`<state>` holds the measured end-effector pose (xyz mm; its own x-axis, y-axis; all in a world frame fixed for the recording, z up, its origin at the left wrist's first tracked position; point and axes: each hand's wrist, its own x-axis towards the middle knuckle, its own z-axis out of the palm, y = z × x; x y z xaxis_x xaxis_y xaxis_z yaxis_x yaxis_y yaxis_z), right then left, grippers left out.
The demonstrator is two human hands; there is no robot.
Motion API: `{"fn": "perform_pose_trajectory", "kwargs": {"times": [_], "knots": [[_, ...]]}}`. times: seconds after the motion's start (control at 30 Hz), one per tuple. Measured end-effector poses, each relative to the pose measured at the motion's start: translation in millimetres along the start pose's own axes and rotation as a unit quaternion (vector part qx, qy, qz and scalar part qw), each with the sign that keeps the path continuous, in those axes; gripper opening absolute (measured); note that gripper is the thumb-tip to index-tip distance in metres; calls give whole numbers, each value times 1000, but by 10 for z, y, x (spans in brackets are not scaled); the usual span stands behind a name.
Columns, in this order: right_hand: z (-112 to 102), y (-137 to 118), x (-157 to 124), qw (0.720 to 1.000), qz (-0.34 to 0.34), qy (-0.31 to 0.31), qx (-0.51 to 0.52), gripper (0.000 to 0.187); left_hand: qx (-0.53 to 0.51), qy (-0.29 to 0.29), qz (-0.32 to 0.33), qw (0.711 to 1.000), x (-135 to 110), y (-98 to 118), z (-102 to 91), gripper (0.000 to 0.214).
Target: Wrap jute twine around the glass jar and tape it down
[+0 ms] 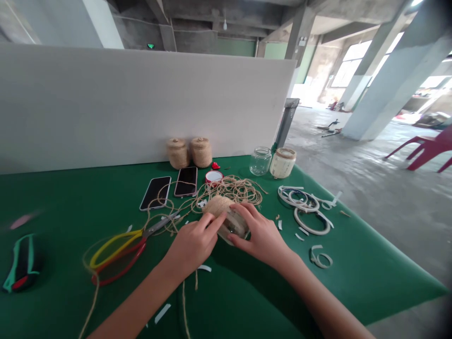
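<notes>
A glass jar [237, 227], part of its side wound with jute twine [219, 203], lies tilted between my hands. My right hand [263, 233] curls round its glass end, thumb low and fingers over the top. My left hand [196, 241] is closed against the wound side, with its fingertips pressed on the twine. Two twine ends hang down below my left hand. Just behind the jar spreads a loose heap of jute twine [243, 188]. Large scissors [122, 254] with red and yellow handles lie to the left, strands of twine across them.
Two twine-wrapped jars [178, 153], a clear jar [260, 162] and a pale covered jar [283, 164] stand at the back. Two phones [155, 193], a red-rimmed lid [213, 177], tape rolls [299, 198] and a green-black cutter [23, 263] lie on the green table [370, 278].
</notes>
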<state>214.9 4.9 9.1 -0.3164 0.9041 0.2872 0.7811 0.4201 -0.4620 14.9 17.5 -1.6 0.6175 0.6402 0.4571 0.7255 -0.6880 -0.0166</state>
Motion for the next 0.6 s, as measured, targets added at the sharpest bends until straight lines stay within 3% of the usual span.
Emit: {"fn": "perform_pose_trajectory", "kwargs": {"times": [0.3, 0.5, 0.6], "knots": [[23, -25, -11, 999, 19, 5, 49, 57, -15, 10, -4, 1000, -10, 6, 9, 40], [65, 1, -29, 997, 44, 58, 25, 93, 10, 31, 6, 999, -25, 12, 38, 41], [119, -13, -37, 998, 15, 58, -7, 96, 14, 26, 7, 1000, -24, 18, 30, 42]]}}
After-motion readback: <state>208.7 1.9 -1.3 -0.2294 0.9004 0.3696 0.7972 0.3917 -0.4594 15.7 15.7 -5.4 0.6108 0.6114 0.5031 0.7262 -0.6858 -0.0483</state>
